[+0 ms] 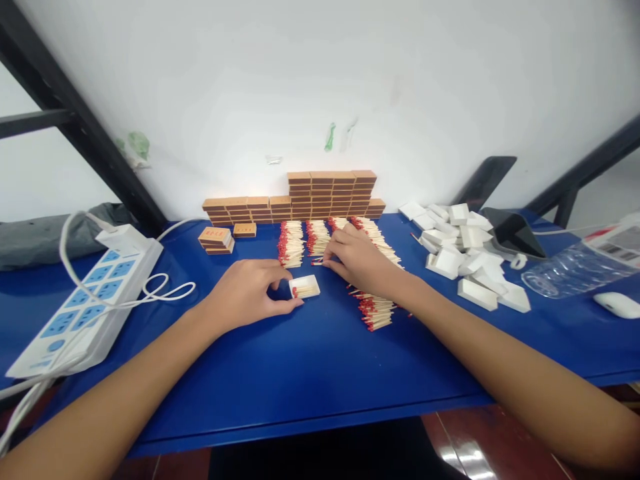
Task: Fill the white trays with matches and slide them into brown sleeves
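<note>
My left hand (250,292) rests on the blue table (300,373), thumb and fingers closed on the left end of a small white matchbox tray (305,287) with red-tipped matches in it. Just right of it my right hand (357,257) is bent over the rows of red-tipped matches (291,243), fingertips pinched on a few matches near the tray. More loose matches (375,312) lie under and in front of my right wrist.
Stacked brown matchboxes (320,197) line the wall, with a small stack (216,239) at their left. Empty white trays (465,250) are heaped on the right. A white power strip (90,293) with cords lies left. A white mouse (617,304), clear plastic (570,270) and a dark stand (513,230) sit far right.
</note>
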Demonstrator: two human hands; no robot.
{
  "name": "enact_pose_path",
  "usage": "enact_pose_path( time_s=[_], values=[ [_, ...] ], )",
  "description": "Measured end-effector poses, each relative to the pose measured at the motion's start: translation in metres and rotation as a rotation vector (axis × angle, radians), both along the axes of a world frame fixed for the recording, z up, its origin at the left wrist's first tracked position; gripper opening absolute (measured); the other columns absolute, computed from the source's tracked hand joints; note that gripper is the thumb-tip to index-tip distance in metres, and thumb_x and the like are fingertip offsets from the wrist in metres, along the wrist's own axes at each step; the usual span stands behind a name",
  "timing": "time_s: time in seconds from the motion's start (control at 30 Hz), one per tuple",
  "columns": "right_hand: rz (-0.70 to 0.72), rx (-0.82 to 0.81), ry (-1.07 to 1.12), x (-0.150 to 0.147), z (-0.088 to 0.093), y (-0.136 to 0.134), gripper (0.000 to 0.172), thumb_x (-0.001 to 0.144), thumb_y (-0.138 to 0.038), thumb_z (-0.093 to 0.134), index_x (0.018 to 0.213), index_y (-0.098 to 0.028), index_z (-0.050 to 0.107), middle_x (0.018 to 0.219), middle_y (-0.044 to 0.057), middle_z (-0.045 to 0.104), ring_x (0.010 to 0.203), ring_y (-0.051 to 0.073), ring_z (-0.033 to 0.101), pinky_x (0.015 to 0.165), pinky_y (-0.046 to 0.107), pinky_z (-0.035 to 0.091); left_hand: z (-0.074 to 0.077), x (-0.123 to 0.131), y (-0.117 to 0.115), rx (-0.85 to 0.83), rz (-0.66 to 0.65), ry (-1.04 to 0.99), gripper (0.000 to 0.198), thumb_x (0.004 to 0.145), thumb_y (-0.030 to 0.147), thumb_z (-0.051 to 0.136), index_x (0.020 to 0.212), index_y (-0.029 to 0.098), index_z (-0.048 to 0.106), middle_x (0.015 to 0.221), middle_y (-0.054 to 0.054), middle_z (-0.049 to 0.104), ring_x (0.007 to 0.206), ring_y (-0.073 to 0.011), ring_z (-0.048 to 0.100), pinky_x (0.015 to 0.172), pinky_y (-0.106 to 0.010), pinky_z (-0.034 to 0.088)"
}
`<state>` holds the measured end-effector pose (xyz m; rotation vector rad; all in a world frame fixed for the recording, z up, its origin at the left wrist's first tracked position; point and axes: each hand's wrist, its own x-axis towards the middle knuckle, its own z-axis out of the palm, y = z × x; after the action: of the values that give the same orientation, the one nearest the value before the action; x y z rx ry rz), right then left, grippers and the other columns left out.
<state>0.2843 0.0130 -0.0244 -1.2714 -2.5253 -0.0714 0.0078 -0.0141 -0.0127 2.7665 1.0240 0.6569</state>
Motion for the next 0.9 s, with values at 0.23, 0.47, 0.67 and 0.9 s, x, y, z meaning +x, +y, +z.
enact_pose_path(
  time_s=[0.23, 0.47, 0.67, 0.9],
  values=[
    [0.103, 0.119, 0.123, -0.001, 0.014, -0.020, 0.016, 0.107, -0.023, 0.058, 0.095, -0.018, 0.067, 0.098, 0.011, 0.064, 0.095, 0.027, 0.047, 0.090, 0.042, 0.041, -0.002, 0.000, 0.000, 0.039, 0.030, -0.022, 0.029, 0.088, 0.046, 0.083, 0.094, 0.018, 0.078, 0.077, 0.002, 0.068, 0.061, -0.0122, 0.056, 0.058, -0.028, 0.038],
    [0.182, 0.140, 0.035, -0.024, 0.010, -0.039, 0.021, 0.109, -0.023, 0.055, 0.096, -0.016, 0.070, 0.101, 0.013, 0.066, 0.098, 0.028, 0.049, 0.089, 0.043, 0.042, -0.001, 0.001, -0.001, 0.082, 0.012, -0.039, 0.029, 0.090, 0.045, 0.081, 0.098, 0.017, 0.078, 0.077, 0.001, 0.069, 0.062, -0.0127, 0.058, 0.059, -0.027, 0.039],
    [0.195, 0.128, 0.143, -0.021, 0.007, -0.035, 0.019, 0.108, -0.025, 0.056, 0.099, -0.017, 0.072, 0.101, 0.012, 0.066, 0.099, 0.027, 0.049, 0.090, 0.043, 0.043, 0.000, 0.001, -0.002, 0.060, -0.007, -0.026, 0.027, 0.089, 0.045, 0.082, 0.094, 0.018, 0.078, 0.075, 0.001, 0.067, 0.064, -0.0128, 0.059, 0.059, -0.027, 0.039],
    [0.084, 0.135, 0.105, 0.011, 0.003, -0.005, 0.012, 0.102, -0.021, 0.065, 0.108, -0.017, 0.074, 0.105, 0.013, 0.065, 0.100, 0.028, 0.047, 0.091, 0.044, 0.041, 0.000, 0.001, -0.001, 0.031, 0.002, -0.027, 0.028, 0.088, 0.046, 0.082, 0.094, 0.019, 0.079, 0.073, 0.002, 0.065, 0.062, -0.0123, 0.057, 0.057, -0.027, 0.037]
  ],
)
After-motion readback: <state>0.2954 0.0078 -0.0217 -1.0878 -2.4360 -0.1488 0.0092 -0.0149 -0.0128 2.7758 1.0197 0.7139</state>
